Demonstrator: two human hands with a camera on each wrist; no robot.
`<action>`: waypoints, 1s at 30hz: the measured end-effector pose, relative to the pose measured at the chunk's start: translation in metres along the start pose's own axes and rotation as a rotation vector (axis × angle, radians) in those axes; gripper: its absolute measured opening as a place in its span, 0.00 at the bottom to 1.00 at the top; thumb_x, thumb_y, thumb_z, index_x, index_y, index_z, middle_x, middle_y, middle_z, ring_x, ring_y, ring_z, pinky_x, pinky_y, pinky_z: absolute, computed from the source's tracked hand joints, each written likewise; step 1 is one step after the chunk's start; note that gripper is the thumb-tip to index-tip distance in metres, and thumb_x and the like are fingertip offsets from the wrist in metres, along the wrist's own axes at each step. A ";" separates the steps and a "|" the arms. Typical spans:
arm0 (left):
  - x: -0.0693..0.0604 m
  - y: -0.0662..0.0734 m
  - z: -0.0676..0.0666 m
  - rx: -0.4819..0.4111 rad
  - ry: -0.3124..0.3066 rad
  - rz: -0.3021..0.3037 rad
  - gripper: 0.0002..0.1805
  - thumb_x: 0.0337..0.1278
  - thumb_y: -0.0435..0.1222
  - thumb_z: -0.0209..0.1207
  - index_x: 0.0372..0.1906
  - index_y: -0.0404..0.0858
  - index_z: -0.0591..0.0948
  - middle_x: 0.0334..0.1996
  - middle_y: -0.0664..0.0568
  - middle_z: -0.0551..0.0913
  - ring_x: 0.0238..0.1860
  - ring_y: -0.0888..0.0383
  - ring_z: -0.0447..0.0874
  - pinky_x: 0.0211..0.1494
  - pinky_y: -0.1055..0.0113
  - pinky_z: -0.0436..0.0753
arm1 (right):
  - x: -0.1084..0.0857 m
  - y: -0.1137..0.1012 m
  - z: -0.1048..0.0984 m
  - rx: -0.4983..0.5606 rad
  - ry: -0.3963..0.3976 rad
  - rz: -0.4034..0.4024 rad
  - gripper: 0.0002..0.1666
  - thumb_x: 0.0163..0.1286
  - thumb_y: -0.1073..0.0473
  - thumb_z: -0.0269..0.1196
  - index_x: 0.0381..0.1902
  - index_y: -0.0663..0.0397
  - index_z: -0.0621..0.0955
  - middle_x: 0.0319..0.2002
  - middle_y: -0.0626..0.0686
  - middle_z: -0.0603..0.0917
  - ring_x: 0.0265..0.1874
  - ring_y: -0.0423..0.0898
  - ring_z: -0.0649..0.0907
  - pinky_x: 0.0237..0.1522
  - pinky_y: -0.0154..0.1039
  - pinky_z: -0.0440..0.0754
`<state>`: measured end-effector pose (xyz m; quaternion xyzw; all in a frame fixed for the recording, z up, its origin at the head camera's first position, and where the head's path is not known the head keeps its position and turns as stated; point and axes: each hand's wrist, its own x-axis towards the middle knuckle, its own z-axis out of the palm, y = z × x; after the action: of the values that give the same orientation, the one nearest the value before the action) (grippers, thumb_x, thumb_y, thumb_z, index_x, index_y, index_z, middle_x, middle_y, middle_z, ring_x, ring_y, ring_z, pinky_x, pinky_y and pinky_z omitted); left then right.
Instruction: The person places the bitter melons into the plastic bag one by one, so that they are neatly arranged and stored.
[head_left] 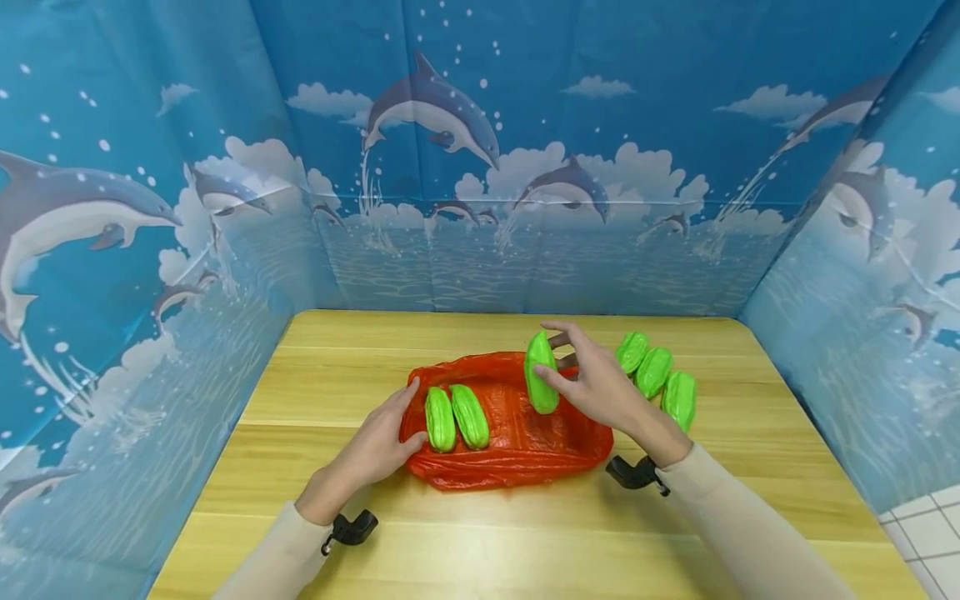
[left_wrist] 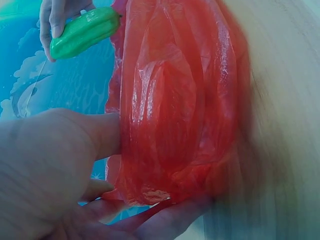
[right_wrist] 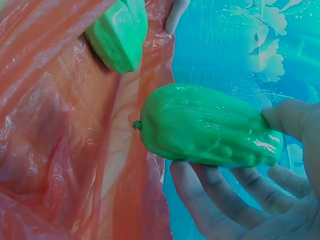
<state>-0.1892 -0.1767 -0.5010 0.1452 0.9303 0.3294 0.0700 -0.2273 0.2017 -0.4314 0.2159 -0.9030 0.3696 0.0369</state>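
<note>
My right hand (head_left: 596,379) holds a glossy green bitter melon (head_left: 540,375) between thumb and fingers, above the right half of an open red plastic bag (head_left: 517,462). In the right wrist view, the stem end of that bitter melon (right_wrist: 205,125) points away from the palm. Two more bitter melons (head_left: 440,419) (head_left: 470,417) lie side by side in the bag's left half. My left hand (head_left: 382,437) grips the bag's left end. The left wrist view shows its thumb (left_wrist: 102,132) at the rim, the tip hidden behind red plastic, and fingers below.
Three green bitter melons (head_left: 654,372) lie in a slanting row on the wooden table (head_left: 465,554), right of the bag and partly behind my right hand. A blue dolphin-print curtain (head_left: 525,258) stands along the table's back and sides.
</note>
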 end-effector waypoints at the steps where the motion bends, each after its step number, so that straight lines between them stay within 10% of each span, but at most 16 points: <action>1: 0.000 0.000 -0.001 0.000 -0.001 -0.002 0.52 0.81 0.36 0.72 0.97 0.36 0.55 0.93 0.32 0.63 0.91 0.30 0.66 0.92 0.33 0.71 | 0.001 -0.001 0.000 -0.002 -0.001 0.003 0.43 0.88 0.50 0.72 0.90 0.48 0.67 0.71 0.65 0.86 0.55 0.61 0.96 0.57 0.60 0.98; 30: 0.002 0.003 -0.002 -0.005 0.011 0.013 0.53 0.80 0.37 0.73 0.97 0.36 0.56 0.93 0.32 0.63 0.91 0.30 0.67 0.92 0.33 0.71 | 0.027 -0.012 0.019 0.032 -0.166 0.072 0.37 0.87 0.45 0.72 0.83 0.51 0.74 0.64 0.62 0.90 0.48 0.54 0.94 0.49 0.50 0.95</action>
<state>-0.1906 -0.1752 -0.4975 0.1494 0.9289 0.3329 0.0632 -0.2455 0.1711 -0.4316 0.2139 -0.9041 0.3660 -0.0547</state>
